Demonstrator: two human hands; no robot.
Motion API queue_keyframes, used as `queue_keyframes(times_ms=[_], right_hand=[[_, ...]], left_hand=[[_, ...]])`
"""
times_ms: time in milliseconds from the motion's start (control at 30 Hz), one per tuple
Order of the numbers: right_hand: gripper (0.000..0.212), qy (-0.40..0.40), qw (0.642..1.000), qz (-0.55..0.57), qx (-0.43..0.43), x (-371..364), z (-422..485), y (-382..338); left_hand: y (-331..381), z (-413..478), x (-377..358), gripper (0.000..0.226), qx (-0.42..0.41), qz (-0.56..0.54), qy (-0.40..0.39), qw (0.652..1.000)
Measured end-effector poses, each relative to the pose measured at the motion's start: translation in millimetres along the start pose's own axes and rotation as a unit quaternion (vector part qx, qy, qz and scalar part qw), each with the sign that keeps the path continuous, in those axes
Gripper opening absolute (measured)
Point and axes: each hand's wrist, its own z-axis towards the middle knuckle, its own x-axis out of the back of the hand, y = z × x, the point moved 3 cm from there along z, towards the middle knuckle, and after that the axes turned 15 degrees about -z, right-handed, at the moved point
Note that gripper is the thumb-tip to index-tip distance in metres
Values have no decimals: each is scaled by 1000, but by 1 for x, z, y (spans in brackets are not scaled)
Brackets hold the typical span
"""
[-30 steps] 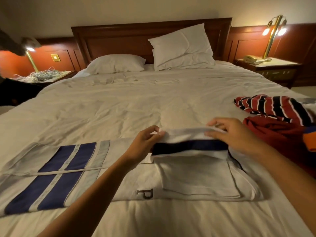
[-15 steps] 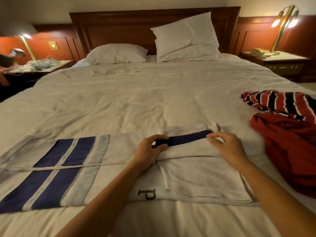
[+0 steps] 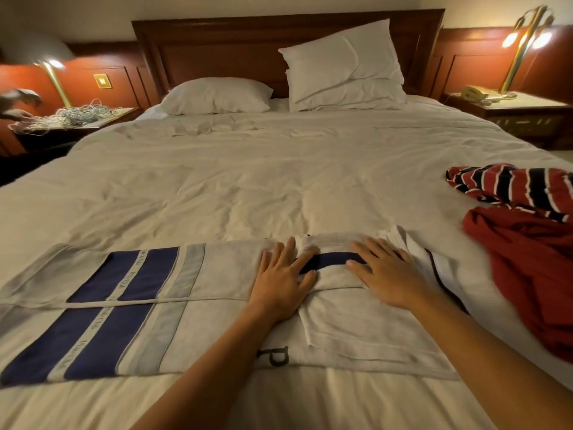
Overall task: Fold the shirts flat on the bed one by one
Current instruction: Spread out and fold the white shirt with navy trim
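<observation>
A white shirt with navy and grey bands lies flat across the near part of the bed, its right end folded over into a white panel with a navy stripe. My left hand presses flat on the fold's left side, fingers spread. My right hand presses flat on the fold's right side. A red shirt and a red, black and white striped shirt lie crumpled at the right edge of the bed.
Two white pillows lean on the wooden headboard, a third lies to their left. Nightstands with lamps stand at both sides; the left one holds tangled cables, the right one a phone.
Both hands have laid the folded sleeve end down and gone from pinching its edge to pressing flat on it.
</observation>
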Motion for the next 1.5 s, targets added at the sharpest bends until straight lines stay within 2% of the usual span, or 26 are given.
queue_keyframes(times_ms=[67, 200, 300, 467, 533, 600, 633, 700, 800, 900, 1033, 1300, 1500], right_hand=[[97, -42, 999, 9, -23, -10, 9, 8], [95, -75, 996, -2, -39, -15, 13, 12], [80, -74, 995, -31, -65, -12, 9, 8], [66, -58, 991, -17, -122, 5, -12, -25], [63, 20, 995, -14, -98, 14, -27, -63], [62, 100, 994, 16, -28, 23, -41, -116], [63, 107, 993, 47, 13, 25, -45, -144], [66, 70, 991, 88, 76, 25, -46, -197], [69, 4, 993, 84, 82, 18, -36, -246], [71, 9, 998, 44, 40, 9, -30, -267], [74, 27, 999, 42, 18, 0, -29, -271], [68, 36, 999, 33, 7, 0, -29, -271], [67, 44, 998, 33, 8, -1, -29, -271]], left_hand=[[-2, 1, 0, 62, 7, 8, -12, 1000], [-4, 1, 4, 62, 12, -1, -45, 999], [-12, -8, 17, 69, -1, -7, -71, 997], [-64, -54, 61, 72, -45, 75, -53, 995], [-96, -75, 84, 74, -23, 72, -40, 996], [-131, -95, 107, 72, 19, 56, -38, 998], [-149, -104, 118, 71, 45, 51, -40, 997], [-187, -123, 142, 71, 101, 49, -43, 993], [-243, -149, 179, 75, 186, 93, -38, 977], [-282, -173, 210, 79, 221, 146, 2, 964], [-293, -182, 218, 76, 228, 155, 33, 961], [-293, -198, 236, 72, 340, 76, 140, 927], [-295, -201, 261, 40, 301, -132, 157, 931]])
